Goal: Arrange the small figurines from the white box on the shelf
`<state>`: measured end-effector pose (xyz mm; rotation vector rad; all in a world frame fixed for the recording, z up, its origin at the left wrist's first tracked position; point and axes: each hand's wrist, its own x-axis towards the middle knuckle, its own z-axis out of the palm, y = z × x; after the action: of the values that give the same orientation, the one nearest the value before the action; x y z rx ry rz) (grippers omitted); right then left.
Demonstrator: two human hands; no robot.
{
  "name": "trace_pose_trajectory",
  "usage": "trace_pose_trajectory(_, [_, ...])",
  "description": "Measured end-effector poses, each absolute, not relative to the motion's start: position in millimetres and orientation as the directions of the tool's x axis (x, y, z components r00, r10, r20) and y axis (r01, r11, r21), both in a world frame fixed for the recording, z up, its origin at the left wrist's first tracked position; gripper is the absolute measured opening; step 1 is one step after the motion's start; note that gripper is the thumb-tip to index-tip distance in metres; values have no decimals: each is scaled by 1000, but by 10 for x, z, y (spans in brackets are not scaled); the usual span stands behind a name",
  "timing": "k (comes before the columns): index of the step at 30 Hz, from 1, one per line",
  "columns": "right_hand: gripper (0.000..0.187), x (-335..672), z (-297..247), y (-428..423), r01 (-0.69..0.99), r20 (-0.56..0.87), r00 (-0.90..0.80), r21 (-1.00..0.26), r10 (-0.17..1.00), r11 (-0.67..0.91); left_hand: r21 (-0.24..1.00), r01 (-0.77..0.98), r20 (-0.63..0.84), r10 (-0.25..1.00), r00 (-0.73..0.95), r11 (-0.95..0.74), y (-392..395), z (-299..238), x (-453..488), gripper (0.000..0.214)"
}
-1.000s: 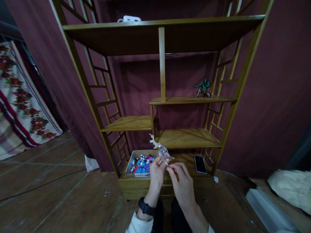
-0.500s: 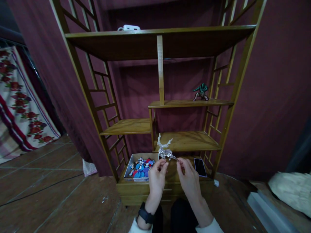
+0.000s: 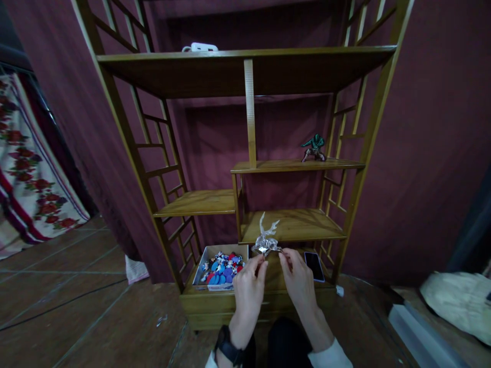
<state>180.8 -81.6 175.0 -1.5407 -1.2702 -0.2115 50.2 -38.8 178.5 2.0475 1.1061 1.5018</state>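
Observation:
Between both hands, in front of the shelf unit, a clear deer figurine [image 3: 264,243] with tall branching antlers is held up. My left hand [image 3: 248,281], a dark watch on its wrist, pinches the figurine's lower left part. My right hand [image 3: 297,276] pinches a thin part at its right end. To the left of my left hand stands an open cardboard box [image 3: 198,276] full of small red, blue, purple and white pieces. A dark-screened phone [image 3: 314,266] lies on the bottom board just right of my right hand.
A wooden shelf unit [image 3: 245,52] stands against a dark red curtain [image 3: 433,153]. A green and brown figure [image 3: 314,147] crouches on the right middle shelf. A white power strip [image 3: 203,47] sits on the upper shelf. A cable [image 3: 69,296] crosses the tiled floor at left.
The deer figurine has turned between my fingers, its antlers now further right and at another angle. Both hands keep their pinch. The view has shifted slightly.

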Motion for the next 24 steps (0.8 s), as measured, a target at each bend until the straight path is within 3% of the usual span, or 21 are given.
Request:
trace_pose_trajectory(12, [24, 1917, 1641, -721, 549, 524, 485, -805, 700, 222, 421, 470, 735, 595, 324, -776, -541, 1844, 511, 24])
trace_pose_trajectory(20, [26, 1984, 1543, -675, 604, 492, 506, -789, 709, 116, -6, 650, 762, 418, 495, -760, -539, 1724, 484, 28])
trace_pose_trajectory(24, [28, 1989, 1530, -629, 539, 487, 505, -823, 713, 180, -116, 655, 742, 373, 557, -747, -552, 1727, 472, 27])
